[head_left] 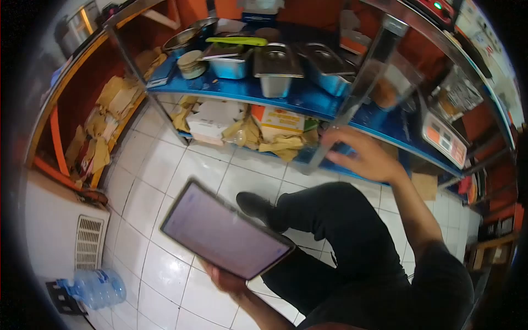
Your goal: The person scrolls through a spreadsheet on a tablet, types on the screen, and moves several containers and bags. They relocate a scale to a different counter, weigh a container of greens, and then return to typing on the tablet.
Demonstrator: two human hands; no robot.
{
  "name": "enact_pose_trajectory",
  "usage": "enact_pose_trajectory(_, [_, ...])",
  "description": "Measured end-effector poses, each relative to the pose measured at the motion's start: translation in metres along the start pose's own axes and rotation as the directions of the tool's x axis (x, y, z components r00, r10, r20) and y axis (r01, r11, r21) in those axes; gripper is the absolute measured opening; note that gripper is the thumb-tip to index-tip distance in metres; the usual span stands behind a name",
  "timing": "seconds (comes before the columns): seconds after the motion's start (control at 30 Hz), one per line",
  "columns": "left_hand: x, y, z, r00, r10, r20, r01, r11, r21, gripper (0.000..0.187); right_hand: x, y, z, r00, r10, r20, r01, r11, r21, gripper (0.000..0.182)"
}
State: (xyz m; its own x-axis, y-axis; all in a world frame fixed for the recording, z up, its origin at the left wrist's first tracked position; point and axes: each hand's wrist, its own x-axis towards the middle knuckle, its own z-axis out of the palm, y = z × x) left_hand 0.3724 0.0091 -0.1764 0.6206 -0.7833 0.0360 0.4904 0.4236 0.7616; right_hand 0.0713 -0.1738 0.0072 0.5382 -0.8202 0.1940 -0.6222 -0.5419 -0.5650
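My left hand (226, 279) grips a tablet (225, 228) by its lower edge, with the fingers hidden behind it. The tablet's screen is lit, pale and too blurred to read, and it is tilted above the floor and my legs. My right hand (363, 154) is raised beside the metal post (352, 102) of the shelf. Its fingers are loosely bent and apart, slightly blurred, with nothing showing between them. The blue shelf (231, 91) lies just beyond it and carries lidded steel pans (278, 63).
A digital scale (444, 138) sits at the shelf's right end. Lime-green tongs or a similar utensil (236, 41) rest over a pan. Boxes (280, 121) and crumpled brown paper (286, 146) fill the lower level. A water jug (99, 289) lies on the white tiled floor (159, 264).
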Motion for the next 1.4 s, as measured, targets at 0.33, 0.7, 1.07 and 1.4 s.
enact_pose_trajectory(0.33, [0.013,-0.027,0.182,0.926,-0.031,0.376,0.067,0.994,-0.083,0.080,-0.143,0.056,-0.082,0.948,0.211,-0.237,-0.219,0.976,-0.008,0.022])
enact_pose_trajectory(0.7, [-0.075,-0.036,0.167,0.942,-0.041,0.333,0.011,0.996,0.090,0.067,-0.111,0.116,0.004,0.978,0.157,-0.135,-0.062,0.846,0.530,0.031])
enact_pose_trajectory(1.07, [-0.117,-0.038,0.194,0.915,-0.148,0.375,0.148,0.989,0.031,0.043,-0.458,0.242,0.080,0.569,0.822,0.025,-0.590,0.387,0.708,0.042])
enact_pose_trajectory(1.4, [-0.135,-0.049,0.246,0.833,-0.084,0.547,0.015,0.991,0.129,0.060,-0.320,0.122,-0.053,0.712,0.562,-0.421,0.130,0.484,0.865,0.033])
